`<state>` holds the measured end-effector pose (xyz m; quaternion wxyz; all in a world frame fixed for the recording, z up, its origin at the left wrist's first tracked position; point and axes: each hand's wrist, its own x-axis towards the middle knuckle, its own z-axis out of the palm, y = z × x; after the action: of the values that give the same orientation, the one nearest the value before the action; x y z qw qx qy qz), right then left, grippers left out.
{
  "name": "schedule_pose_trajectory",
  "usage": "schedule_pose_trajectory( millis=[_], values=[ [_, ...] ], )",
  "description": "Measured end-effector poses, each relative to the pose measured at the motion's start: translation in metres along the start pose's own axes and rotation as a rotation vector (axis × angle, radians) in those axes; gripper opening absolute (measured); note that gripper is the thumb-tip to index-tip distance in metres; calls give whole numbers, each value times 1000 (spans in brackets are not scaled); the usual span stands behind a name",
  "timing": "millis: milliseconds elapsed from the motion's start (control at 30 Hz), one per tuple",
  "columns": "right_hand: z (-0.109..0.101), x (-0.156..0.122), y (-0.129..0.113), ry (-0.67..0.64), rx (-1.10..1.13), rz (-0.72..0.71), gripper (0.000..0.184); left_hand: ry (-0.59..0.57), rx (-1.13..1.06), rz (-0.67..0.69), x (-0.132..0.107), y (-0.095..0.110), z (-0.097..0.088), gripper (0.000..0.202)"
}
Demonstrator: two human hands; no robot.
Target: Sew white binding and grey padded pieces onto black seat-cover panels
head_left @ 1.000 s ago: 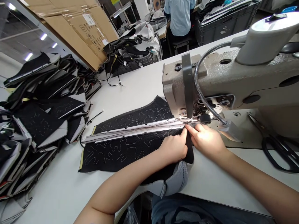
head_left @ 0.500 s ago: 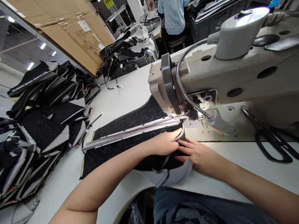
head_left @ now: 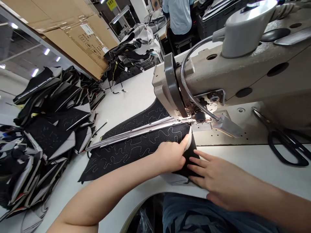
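Black stitched mesh panel (head_left: 136, 153) lies on the tabletop (head_left: 126, 97), running up to the sewing machine's presser foot (head_left: 198, 118) — left hand (head_left: 170, 157), fingers together, pins its edge there; right hand (head_left: 218, 179), fingers spread, flattens the trailing end.

Part of the black mesh panel (head_left: 136, 152) is hidden under the left hand (head_left: 170, 158) (stitching included).

Look at that: bare forearms (head_left: 107, 194) running straight down to a bare left hand (head_left: 170, 157) and a bare right hand (head_left: 223, 181)! And at the lap, slate-blue cloth (head_left: 191, 213) with darker folds.
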<state>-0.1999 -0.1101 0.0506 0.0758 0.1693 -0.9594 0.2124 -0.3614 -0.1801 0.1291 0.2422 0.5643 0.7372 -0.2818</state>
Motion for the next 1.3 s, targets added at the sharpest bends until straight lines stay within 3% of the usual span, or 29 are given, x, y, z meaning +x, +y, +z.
schedule_pose_trajectory(
  millis=[133, 300, 467, 567, 800, 1000, 1167, 1300],
  values=[
    [37, 15, -24, 81, -255, 64, 75, 19, -13, 12, 5, 2, 1, 77],
    [57, 24, -16, 236, -294, 137, 53, 22, -40, 35, 7, -5, 0, 76],
    [55, 20, -9, 261, -251, 120, 45, 16, -272, 164, 3, -15, -5, 74],
    [51, 24, -4, 269, -266, 115, 45, -5, -180, 125, 9, -13, -6, 75],
    [43, 37, 11, 218, -334, 116, 40, 77, -81, 25, 25, -8, -10, 74],
    [44, 28, 3, 283, -210, 169, 63, 2, 54, 51, 19, -7, -13, 80],
    [52, 45, 4, 251, -294, 215, 69, 65, -86, 52, 28, -11, -14, 74],
    [53, 52, 5, 274, -287, 278, 62, 88, 72, -2, 26, -9, -14, 74]
  ],
)
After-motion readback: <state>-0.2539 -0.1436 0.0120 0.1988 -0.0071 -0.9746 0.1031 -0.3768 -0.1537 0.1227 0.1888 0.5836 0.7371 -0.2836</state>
